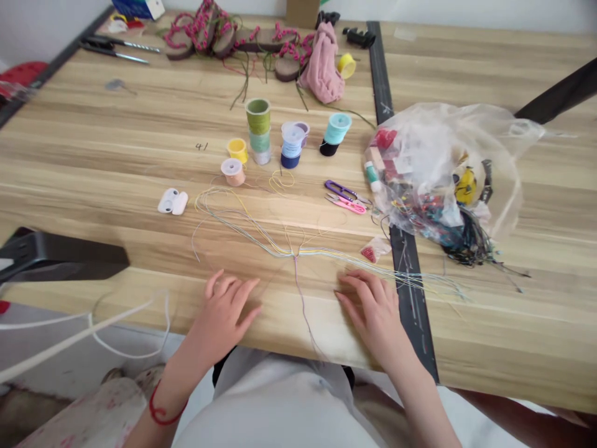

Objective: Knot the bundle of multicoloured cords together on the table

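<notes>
My left hand (226,311) rests on the wooden table near its front edge, fingers apart and holding nothing visible. To the right, my right hand (370,305) lies with its fingers spread, also without anything in it. Between and beyond them stretches a bundle of thin cords (345,253) in yellow, pale blue and purple, joined at a small knot (295,256). A single purple cord (302,298) runs from the knot toward the table edge. Thread snips with purple handles (340,188) and pink snips (352,206) lie beyond my right hand.
Several thread spools (259,121) stand mid-table, some stacked. A white earbud case (173,201) sits left of the cords. At right lies a clear plastic bag (504,162) of materials; a small bead packet (374,249) is nearer. A black stand (65,255) occupies the left edge.
</notes>
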Action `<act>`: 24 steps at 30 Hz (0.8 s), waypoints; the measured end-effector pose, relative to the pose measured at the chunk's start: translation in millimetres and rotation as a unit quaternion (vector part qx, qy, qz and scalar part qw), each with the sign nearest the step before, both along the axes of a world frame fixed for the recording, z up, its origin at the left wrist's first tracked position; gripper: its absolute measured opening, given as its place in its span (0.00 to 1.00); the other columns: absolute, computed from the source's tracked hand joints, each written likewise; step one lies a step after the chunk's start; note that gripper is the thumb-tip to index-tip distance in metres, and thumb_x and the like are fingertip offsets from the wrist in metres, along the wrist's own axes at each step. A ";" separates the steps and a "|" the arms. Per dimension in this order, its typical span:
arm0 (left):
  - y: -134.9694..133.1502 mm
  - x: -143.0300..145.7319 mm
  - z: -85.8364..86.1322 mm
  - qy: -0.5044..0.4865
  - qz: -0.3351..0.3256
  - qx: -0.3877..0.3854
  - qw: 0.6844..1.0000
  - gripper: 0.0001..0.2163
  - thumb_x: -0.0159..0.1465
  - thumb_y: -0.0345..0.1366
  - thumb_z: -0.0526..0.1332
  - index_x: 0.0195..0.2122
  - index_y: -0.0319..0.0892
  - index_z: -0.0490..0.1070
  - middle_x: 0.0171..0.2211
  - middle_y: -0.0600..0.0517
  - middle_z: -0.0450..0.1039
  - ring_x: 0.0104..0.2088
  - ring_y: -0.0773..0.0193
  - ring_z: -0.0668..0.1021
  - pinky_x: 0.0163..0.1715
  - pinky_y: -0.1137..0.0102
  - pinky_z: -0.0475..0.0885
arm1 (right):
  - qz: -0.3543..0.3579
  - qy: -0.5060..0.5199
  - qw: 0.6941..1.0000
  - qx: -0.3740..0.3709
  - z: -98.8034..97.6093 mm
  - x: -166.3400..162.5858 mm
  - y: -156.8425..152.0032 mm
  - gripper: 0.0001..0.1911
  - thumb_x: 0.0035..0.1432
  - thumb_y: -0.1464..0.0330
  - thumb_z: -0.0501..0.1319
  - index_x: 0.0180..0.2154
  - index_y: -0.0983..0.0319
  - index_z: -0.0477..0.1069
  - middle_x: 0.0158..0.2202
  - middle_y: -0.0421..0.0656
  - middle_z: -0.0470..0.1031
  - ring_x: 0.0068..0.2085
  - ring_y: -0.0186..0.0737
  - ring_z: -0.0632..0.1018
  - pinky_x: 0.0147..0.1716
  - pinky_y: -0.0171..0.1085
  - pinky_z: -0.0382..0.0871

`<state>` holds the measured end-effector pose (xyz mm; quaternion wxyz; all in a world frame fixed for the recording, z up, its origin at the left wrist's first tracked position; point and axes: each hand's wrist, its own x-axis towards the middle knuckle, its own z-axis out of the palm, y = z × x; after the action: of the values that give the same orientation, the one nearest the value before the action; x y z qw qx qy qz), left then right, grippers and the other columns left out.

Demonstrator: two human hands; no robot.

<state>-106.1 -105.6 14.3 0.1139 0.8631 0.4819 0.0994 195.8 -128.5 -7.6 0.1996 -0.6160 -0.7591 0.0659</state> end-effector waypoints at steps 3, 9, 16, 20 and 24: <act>-12.2 -0.5 6.3 0.012 -0.034 -0.033 0.999 0.16 0.70 0.29 0.51 0.58 0.42 0.63 0.42 0.49 0.75 0.44 0.57 0.73 0.57 0.55 0.59 | 0.005 -0.023 1.000 -0.010 0.9 8.2 -2.8 0.12 0.68 0.63 0.53 0.49 0.60 0.69 0.49 0.50 0.72 0.48 0.50 0.72 0.45 0.47 0.65; -19.7 -5.0 -5.4 0.049 -0.025 -0.022 0.998 0.21 0.68 0.23 0.46 0.60 0.41 0.63 0.45 0.46 0.74 0.45 0.56 0.75 0.49 0.61 0.65 | -0.052 -0.024 0.998 -0.028 -1.3 18.4 -5.0 0.12 0.67 0.65 0.52 0.33 0.59 0.71 0.42 0.50 0.74 0.42 0.49 0.71 0.40 0.46 0.64; -3.8 1.7 -8.1 -0.026 0.077 0.022 0.996 0.17 0.71 0.28 0.46 0.57 0.40 0.65 0.45 0.44 0.72 0.45 0.54 0.74 0.45 0.60 0.68 | -0.027 0.357 0.904 -0.233 23.3 2.4 6.6 0.11 0.66 0.58 0.56 0.36 0.58 0.68 0.32 0.43 0.75 0.34 0.41 0.75 0.35 0.40 0.69; -1.2 21.4 8.7 -0.204 0.137 -0.054 0.968 0.09 0.72 0.35 0.51 0.49 0.44 0.67 0.44 0.47 0.72 0.46 0.57 0.75 0.49 0.62 0.69 | 0.007 0.577 0.753 -0.318 35.0 -25.6 15.5 0.14 0.61 0.56 0.62 0.41 0.57 0.65 0.29 0.38 0.73 0.28 0.34 0.73 0.29 0.35 0.68; -7.9 50.6 15.6 -0.370 0.103 -0.307 0.871 0.21 0.71 0.42 0.55 0.63 0.50 0.53 0.53 0.47 0.70 0.55 0.58 0.72 0.49 0.66 0.70 | 0.047 0.656 0.675 -0.334 38.6 -52.1 24.5 0.12 0.59 0.60 0.66 0.42 0.57 0.69 0.33 0.39 0.74 0.31 0.33 0.76 0.32 0.36 0.71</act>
<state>-55.5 -113.5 29.9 0.5320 0.6301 0.4971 0.2700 143.7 -104.0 31.0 0.4237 -0.4038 -0.3885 0.7117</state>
